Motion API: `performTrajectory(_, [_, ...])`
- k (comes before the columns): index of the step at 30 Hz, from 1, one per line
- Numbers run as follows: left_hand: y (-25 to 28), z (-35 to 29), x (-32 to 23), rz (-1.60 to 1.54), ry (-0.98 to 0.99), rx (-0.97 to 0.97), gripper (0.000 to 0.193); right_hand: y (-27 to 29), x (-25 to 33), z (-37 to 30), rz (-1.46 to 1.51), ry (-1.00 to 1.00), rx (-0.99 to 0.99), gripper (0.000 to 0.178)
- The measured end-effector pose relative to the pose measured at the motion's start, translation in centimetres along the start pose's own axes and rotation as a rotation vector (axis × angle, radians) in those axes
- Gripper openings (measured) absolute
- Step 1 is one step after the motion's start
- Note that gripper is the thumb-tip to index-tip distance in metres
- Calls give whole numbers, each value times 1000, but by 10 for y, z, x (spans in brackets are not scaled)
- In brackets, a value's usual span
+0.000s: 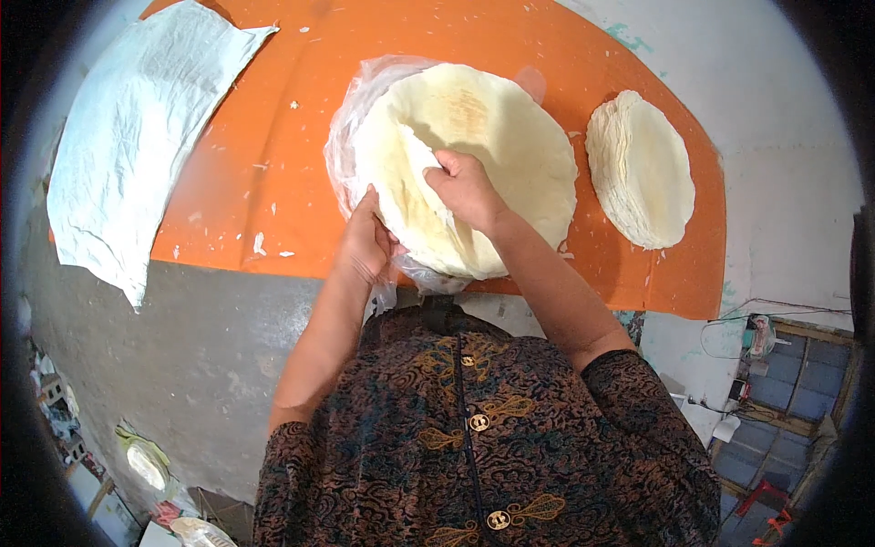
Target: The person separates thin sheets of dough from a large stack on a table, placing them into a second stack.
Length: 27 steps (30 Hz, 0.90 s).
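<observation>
Though round, limp-edged flatbread [524,169]

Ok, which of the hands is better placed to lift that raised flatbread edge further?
Probably the right hand: its thumb and fingers are at the raised flatbread edge. The left hand is lower, at the near-left rim by the clear plastic.

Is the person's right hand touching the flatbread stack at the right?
No, the right hand grips a folded edge of the large flatbread, while the separate stack lies untouched on the orange surface.
</observation>
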State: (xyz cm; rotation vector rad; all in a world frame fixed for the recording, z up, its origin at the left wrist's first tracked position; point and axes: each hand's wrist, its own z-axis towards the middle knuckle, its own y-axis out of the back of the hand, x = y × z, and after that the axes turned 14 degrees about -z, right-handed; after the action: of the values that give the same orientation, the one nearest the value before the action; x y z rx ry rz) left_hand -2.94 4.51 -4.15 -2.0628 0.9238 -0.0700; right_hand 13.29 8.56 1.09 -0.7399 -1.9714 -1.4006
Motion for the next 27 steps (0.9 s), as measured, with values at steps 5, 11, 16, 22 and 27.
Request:
performTrajectory(5, [1, 0, -1, -12, -54, -43, 52, -7, 21, 5, -161, 54, -81, 18])
performTrajectory(11, [-14, -9, -10, 44, -30, -97, 56, -11, 23, 11, -223, 37, -65, 18])
performTrajectory(16, [-14, -6, -5, 39, -45, -86, 56, -8, 25, 13, -171, 45, -69, 24])
performTrajectory(22, [-13, -6, -8, 136, -40, -111, 55, -2, 42, 12, -225, 43, -4, 32])
performTrajectory(27, [-14, -8, -8, 174, -26, -98, 55, 1, 26, 15, -129, 62, 60, 29])
